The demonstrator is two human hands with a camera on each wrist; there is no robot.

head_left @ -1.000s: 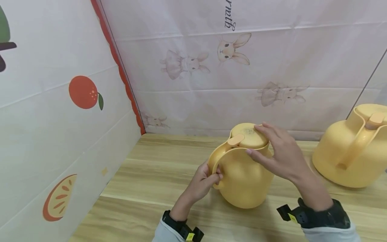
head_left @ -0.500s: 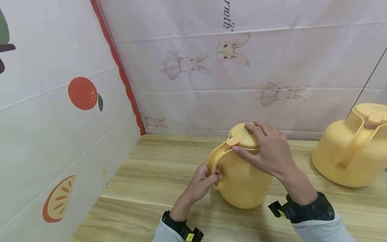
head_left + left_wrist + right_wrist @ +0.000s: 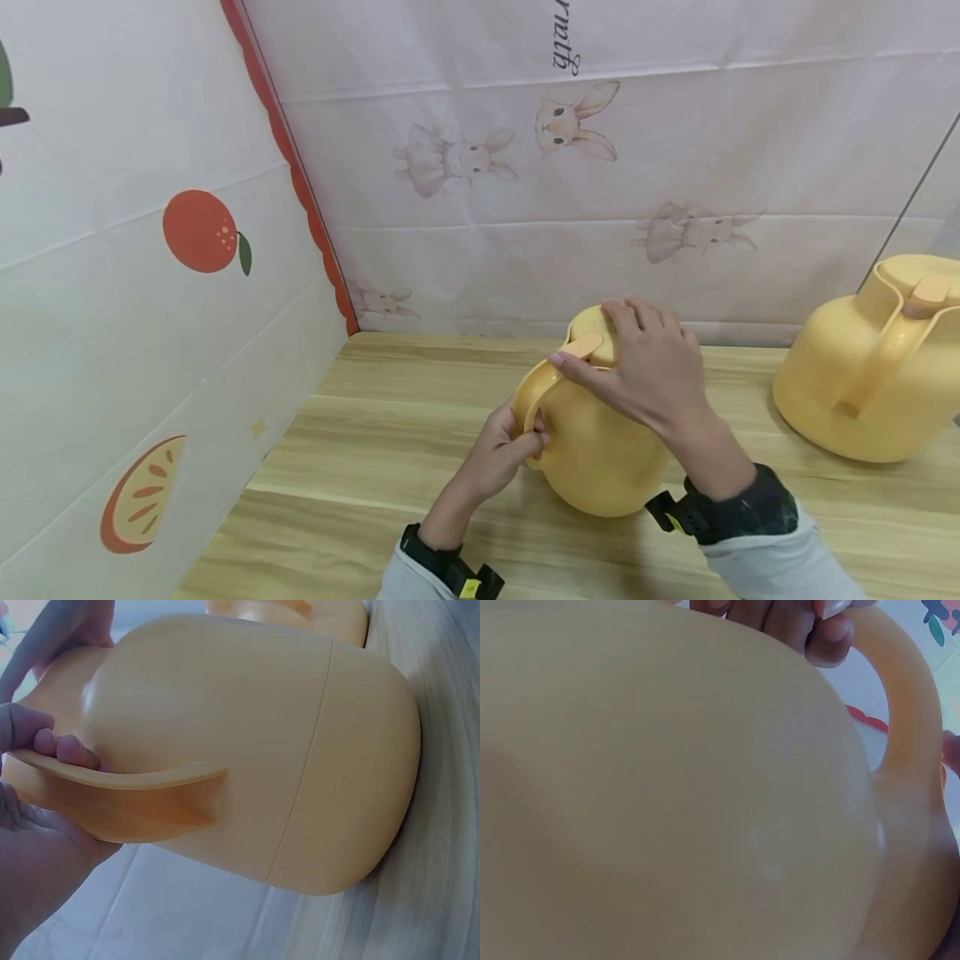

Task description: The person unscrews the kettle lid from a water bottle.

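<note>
A yellow thermos jug [image 3: 600, 458] stands upright on the wooden table, its handle toward the left. My left hand [image 3: 495, 450] grips that handle [image 3: 142, 780], the fingers curled through it. Over the jug's top lies my right hand [image 3: 660, 375], its fingers across the round lid [image 3: 594, 321] and covering much of it. The right thumb stretches left, close to the lever [image 3: 585, 345] at the top of the handle; whether it touches the lever I cannot tell. The jug's body [image 3: 667, 787] fills most of the right wrist view.
A second yellow thermos jug [image 3: 862, 400] stands at the right, partly out of frame. Behind the table [image 3: 390, 400] hangs a pale cloth [image 3: 465, 275] with printed rabbits. A white cloth [image 3: 75, 333] with printed fruit borders the left side.
My right hand has slid left across the lid, its thumb moving from the lid's right part to beside the lever. The left hand and the jug have stayed nearly in place.
</note>
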